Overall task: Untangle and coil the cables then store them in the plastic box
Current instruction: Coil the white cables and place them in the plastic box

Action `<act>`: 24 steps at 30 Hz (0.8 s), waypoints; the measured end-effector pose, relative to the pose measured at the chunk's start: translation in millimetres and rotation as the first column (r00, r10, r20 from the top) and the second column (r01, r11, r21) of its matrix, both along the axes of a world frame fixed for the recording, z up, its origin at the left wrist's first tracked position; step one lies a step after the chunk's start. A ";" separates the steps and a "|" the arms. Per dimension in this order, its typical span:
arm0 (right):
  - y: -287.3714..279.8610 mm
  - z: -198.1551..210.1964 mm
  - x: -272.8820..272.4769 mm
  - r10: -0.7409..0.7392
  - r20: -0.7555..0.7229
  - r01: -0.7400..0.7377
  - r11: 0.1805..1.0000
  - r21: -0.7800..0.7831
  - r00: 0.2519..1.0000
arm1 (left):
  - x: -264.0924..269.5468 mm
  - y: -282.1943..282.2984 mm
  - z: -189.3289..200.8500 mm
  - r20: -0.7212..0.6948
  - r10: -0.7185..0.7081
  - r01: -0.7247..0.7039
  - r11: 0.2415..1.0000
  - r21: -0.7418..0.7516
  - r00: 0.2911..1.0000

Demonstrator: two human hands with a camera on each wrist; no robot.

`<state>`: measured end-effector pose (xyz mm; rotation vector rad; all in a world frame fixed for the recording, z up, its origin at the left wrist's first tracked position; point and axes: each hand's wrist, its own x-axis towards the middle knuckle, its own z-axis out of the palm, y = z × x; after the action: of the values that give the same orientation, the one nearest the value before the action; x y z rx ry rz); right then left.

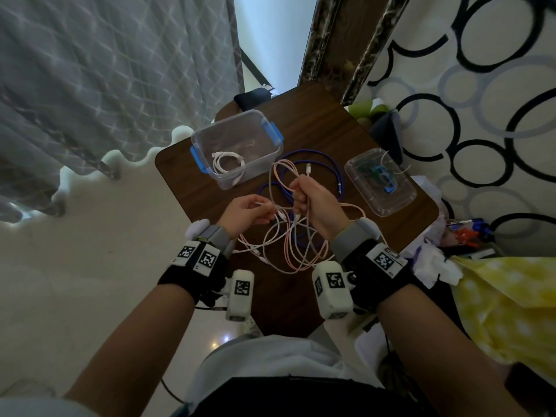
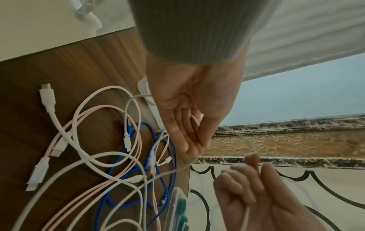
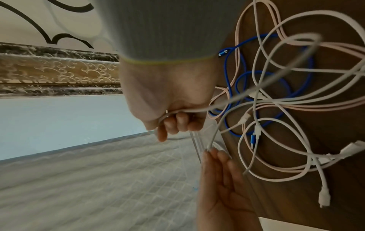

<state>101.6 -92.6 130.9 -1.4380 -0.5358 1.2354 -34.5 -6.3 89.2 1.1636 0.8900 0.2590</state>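
A tangle of white, pink (image 1: pixel 301 257) and blue cables (image 1: pixel 326 155) lies on the dark wooden table (image 1: pixel 316 121). My right hand (image 1: pixel 301 195) is a fist round several loops of a white cable (image 1: pixel 281 176), held just above the tangle; a connector end (image 1: pixel 308 169) sticks up beside it. My left hand (image 1: pixel 267 210) pinches a strand of the same white cable to the left. In the wrist views the left hand (image 2: pixel 193 137) pinches with straight fingers and the right hand (image 3: pixel 175 123) stays curled. The clear plastic box (image 1: pixel 210 132) with blue latches holds a coiled white cable (image 1: pixel 227 162).
The box's clear lid (image 1: pixel 355 168) lies upturned at the table's right with blue and green clips on it. Cluttered items (image 1: pixel 463 233) and a yellow dotted cloth (image 1: pixel 496 296) crowd the right side. A grey curtain (image 1: pixel 105 85) hangs at the left.
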 end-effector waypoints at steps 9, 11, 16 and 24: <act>-0.6 7.0 13.7 -0.090 0.150 0.072 0.989 0.126 0.985 | 4.0 -3.8 6.8 -0.239 -0.036 0.070 0.988 0.139 0.970; -4.5 9.4 20.2 -0.089 0.124 0.072 0.988 0.136 0.988 | 0.9 1.0 2.5 -0.325 0.082 0.015 0.958 0.286 0.942; -13.4 17.5 28.8 0.052 0.130 -0.068 0.990 0.121 0.990 | 0.8 18.8 11.0 -0.197 0.177 -0.039 0.830 0.557 0.964; -18.0 34.5 29.3 0.070 0.191 -0.103 0.980 0.169 0.979 | -3.2 10.6 14.9 -0.010 -0.043 0.042 0.860 0.508 0.999</act>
<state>130.9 -110.6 165.4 -1.3961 -0.8226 1.0974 -37.7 4.2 104.1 1.6721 0.8145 0.4797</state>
